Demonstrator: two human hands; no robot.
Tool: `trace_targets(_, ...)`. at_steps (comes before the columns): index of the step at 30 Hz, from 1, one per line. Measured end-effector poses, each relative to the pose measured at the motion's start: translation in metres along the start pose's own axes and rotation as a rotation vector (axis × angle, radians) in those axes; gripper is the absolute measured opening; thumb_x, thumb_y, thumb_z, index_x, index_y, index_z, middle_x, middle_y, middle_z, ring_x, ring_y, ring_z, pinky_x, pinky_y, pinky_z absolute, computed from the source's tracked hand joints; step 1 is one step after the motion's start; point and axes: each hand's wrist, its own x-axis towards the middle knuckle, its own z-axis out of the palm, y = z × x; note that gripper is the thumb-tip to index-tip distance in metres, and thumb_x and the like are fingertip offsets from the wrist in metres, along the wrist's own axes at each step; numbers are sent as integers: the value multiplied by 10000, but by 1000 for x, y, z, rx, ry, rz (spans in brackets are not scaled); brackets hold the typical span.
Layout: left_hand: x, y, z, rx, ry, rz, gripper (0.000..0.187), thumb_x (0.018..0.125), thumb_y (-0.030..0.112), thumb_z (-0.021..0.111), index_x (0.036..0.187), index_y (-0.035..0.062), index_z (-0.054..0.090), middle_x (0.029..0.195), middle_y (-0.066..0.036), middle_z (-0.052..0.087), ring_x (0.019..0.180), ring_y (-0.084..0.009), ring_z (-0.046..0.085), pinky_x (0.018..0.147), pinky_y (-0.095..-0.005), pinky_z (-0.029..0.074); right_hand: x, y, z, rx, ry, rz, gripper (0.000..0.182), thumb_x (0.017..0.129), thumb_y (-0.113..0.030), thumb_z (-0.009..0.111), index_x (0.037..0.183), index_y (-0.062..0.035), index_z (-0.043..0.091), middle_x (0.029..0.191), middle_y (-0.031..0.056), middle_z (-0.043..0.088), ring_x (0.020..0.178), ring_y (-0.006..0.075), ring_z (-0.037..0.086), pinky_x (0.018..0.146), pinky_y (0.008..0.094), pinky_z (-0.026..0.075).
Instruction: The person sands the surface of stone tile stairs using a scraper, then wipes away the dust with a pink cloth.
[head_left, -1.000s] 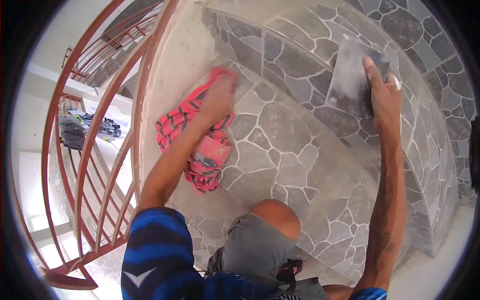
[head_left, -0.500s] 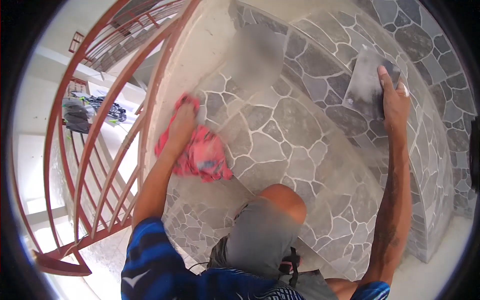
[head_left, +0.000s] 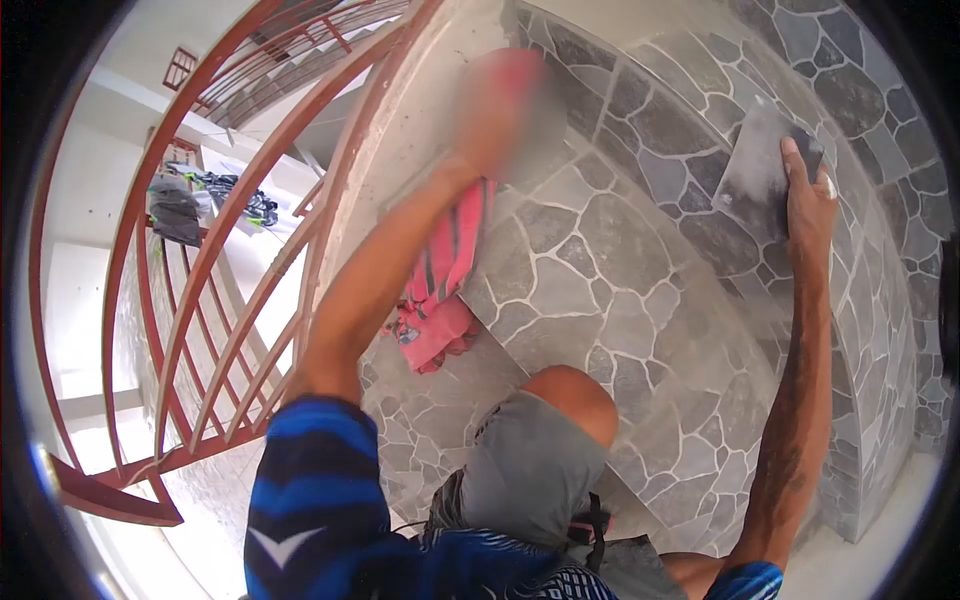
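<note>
My left hand, partly smeared by a round blur, reaches forward to the upper wall edge. It is closed on a pink cloth with dark stripes, which trails back below the forearm. Its lower end bunches over the step. On the right, my right hand grips a flat rectangular grey plate by its near right side, with the thumb on top. Whitish dust covers much of that plate's face. It is held over the stone-patterned steps.
Curved steps with a grey stone pattern and pale joints spread ahead. A reddish-brown metal railing runs along the left, beside a pale ledge. Dark clothes lie beyond it. My bent knee is at lower centre.
My left hand has moved forward and right, drawing the pink cloth out into a long strip. My right hand and the plate have shifted slightly right and down in view.
</note>
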Motion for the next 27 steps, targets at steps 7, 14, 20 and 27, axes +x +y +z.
trace_targets(7, -43, -95, 57, 176, -294, 323, 444, 849, 201, 583, 1204, -59, 518, 1241, -280, 543, 1225, -437, 482, 1068, -461, 367, 10, 19, 2, 66, -45, 57, 715, 870, -465, 671, 1323, 70, 531, 1209, 155, 629, 1120, 232, 570, 995, 320, 403)
trace_targets(14, -151, -74, -104, 263, -378, 47, 420, 882, 115, 536, 1266, -53, 509, 1326, -255, 516, 1296, -403, 447, 1132, -448, 312, 2, 5, -1, 110, -46, 40, 689, 864, -432, 697, 1279, 100, 554, 1167, 154, 638, 1091, 195, 582, 973, 290, 413)
trace_targets(20, -70, -100, -29, 171, -620, 342, 449, 915, 109, 491, 1336, -47, 483, 1410, -225, 471, 1370, -343, 386, 1172, -405, 257, 1, 9, 5, 169, -5, 5, 742, 843, -430, 728, 1262, 151, 531, 1155, 144, 642, 1059, 192, 593, 967, 285, 418)
trace_targets(27, -79, -92, -41, 65, -617, 147, 471, 896, 62, 466, 1356, -37, 481, 1437, -216, 458, 1359, -322, 408, 1155, -383, 289, 16, 27, 0, -85, 87, 77, 887, 803, -562, 711, 1306, 140, 506, 1127, 181, 656, 1048, 237, 612, 979, 307, 424)
